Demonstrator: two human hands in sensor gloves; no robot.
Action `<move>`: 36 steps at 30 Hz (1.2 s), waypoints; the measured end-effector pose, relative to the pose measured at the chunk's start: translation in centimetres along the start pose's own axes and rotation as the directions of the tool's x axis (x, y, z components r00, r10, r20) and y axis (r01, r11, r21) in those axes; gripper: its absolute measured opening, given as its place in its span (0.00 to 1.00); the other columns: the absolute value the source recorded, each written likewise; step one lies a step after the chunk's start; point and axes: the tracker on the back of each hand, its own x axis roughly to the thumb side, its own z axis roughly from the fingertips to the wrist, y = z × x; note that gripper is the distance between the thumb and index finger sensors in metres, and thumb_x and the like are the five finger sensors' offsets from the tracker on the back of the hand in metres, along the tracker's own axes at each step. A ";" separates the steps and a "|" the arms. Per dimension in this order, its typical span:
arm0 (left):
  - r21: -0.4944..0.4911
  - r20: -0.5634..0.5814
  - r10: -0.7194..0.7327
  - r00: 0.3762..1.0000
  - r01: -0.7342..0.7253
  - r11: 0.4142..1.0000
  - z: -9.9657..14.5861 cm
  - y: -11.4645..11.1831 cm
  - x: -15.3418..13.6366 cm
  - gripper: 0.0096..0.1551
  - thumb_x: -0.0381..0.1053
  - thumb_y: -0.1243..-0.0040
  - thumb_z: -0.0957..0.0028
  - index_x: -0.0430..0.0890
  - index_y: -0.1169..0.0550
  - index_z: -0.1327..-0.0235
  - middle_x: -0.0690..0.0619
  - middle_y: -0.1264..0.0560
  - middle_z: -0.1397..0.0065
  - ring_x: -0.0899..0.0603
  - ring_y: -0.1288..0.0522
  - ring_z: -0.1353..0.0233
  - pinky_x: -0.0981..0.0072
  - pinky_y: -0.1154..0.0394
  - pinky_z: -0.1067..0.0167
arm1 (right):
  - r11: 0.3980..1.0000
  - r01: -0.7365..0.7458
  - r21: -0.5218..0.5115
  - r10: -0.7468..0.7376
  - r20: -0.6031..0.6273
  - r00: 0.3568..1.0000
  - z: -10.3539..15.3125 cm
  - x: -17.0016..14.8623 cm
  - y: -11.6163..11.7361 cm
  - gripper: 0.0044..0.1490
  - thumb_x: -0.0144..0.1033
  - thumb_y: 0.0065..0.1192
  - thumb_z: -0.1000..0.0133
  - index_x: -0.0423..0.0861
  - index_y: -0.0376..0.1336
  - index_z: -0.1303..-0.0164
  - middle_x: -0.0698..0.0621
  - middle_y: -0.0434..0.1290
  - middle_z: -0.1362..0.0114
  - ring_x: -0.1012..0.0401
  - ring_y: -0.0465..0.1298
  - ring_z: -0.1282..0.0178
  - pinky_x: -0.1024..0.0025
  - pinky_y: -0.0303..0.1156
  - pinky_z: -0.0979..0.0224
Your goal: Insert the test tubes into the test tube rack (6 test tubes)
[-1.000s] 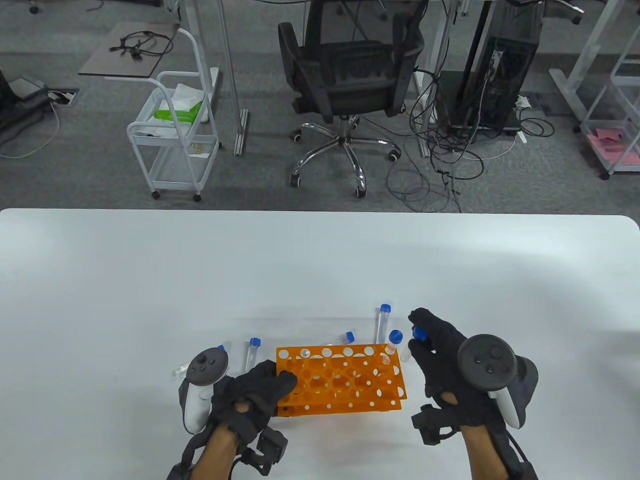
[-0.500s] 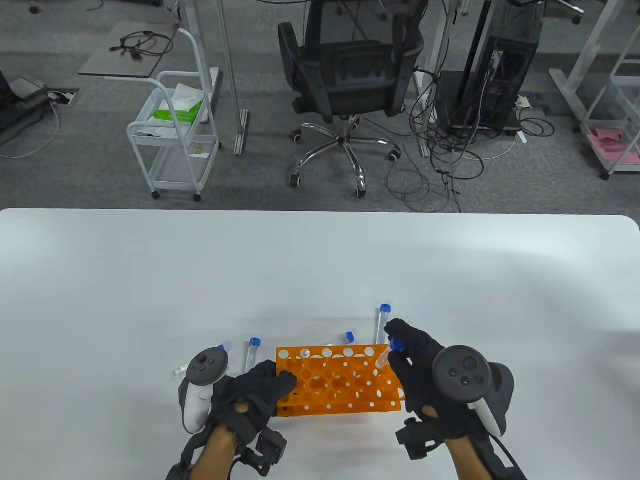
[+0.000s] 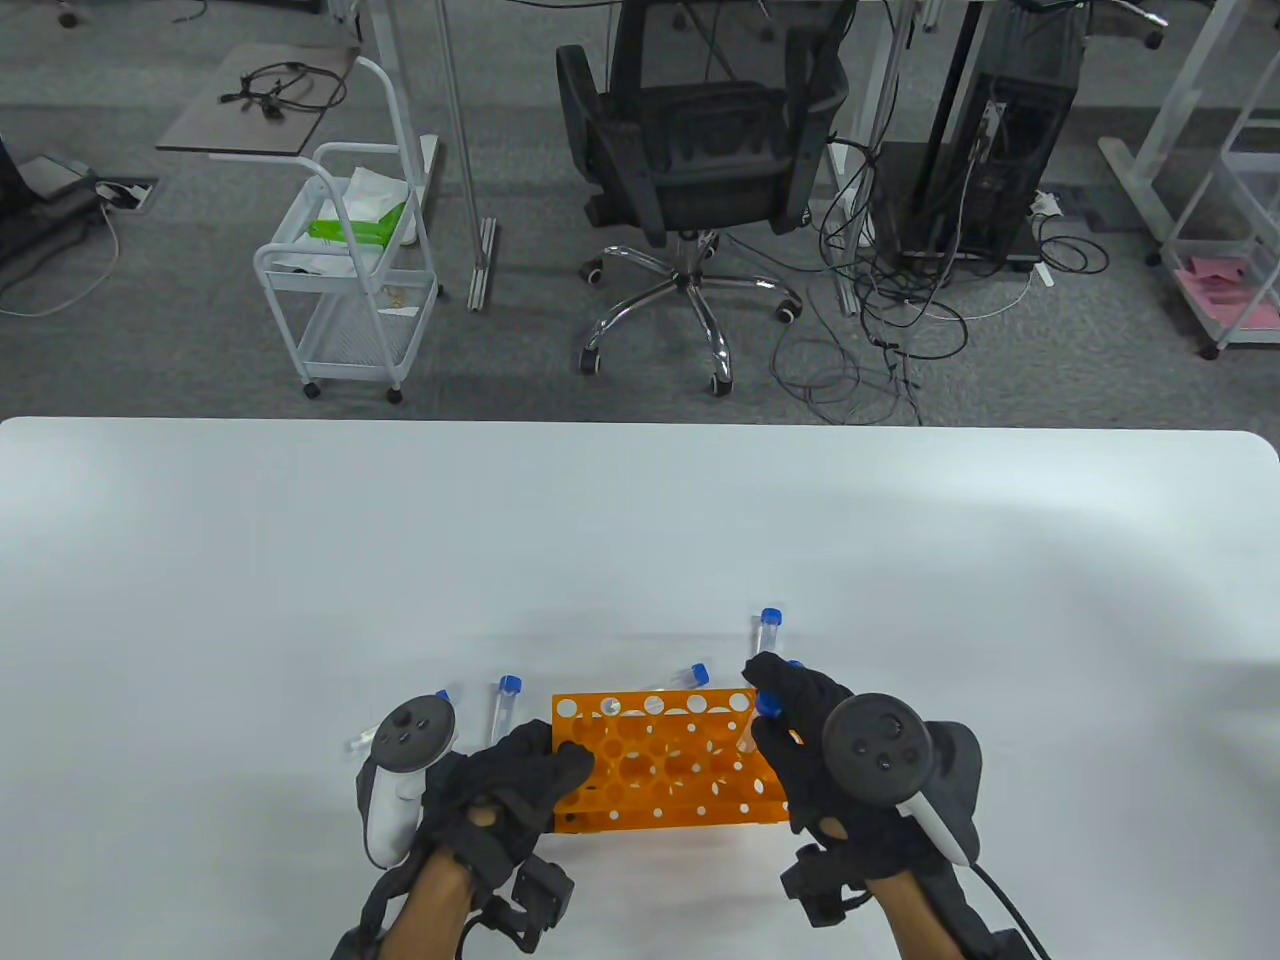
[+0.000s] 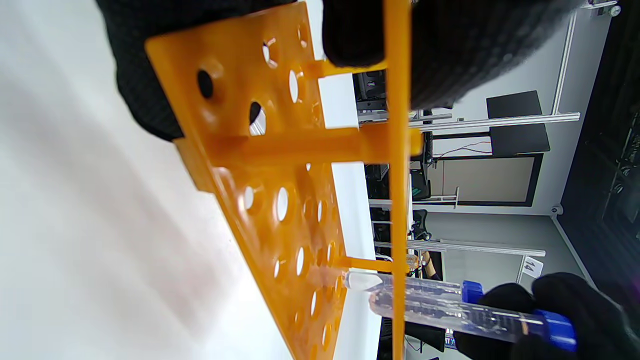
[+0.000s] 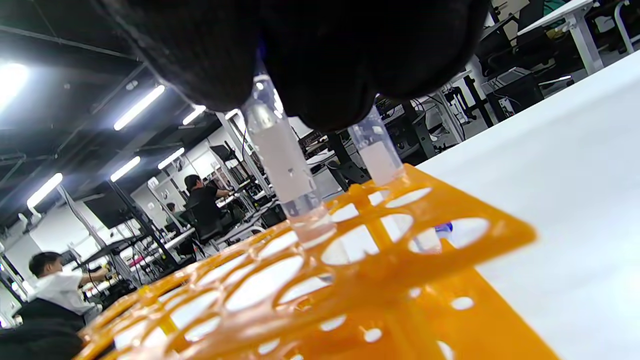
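Observation:
The orange test tube rack (image 3: 668,792) stands near the table's front edge. My left hand (image 3: 540,762) grips its left end; the left wrist view shows the rack (image 4: 300,150) held by gloved fingers (image 4: 440,45). My right hand (image 3: 765,702) pinches a blue-capped test tube (image 3: 750,732) over the rack's right end, its tip in a hole of the top plate (image 5: 280,165). A second tube (image 5: 377,150) stands in the far right corner hole, mostly hidden behind my hand in the table view. Both tubes show in the left wrist view (image 4: 450,312).
Loose blue-capped tubes lie on the white table (image 3: 300,560): one behind the rack's right end (image 3: 765,632), one behind its middle (image 3: 690,677), one left of it (image 3: 503,703), one partly under my left tracker (image 3: 358,742). Chair and cart stand beyond the table.
My right hand has moved left from beside the rack to over its right end, and the tube it holds has gone down into a hole. My left hand has kept still on the rack.

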 end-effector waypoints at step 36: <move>0.033 -0.022 0.028 0.999 -0.027 0.999 0.0 1.4 -0.4 0.24 0.56 0.34 0.53 0.44 0.26 0.52 0.31 0.44 0.23 0.31 0.21 0.38 0.49 0.15 0.48 | 0.995 0.062 0.075 -0.060 -0.022 0.998 -0.9 -2.2 -0.8 0.41 0.57 0.67 0.50 0.57 0.57 0.26 0.53 0.69 0.24 0.54 0.77 0.33 0.54 0.76 0.36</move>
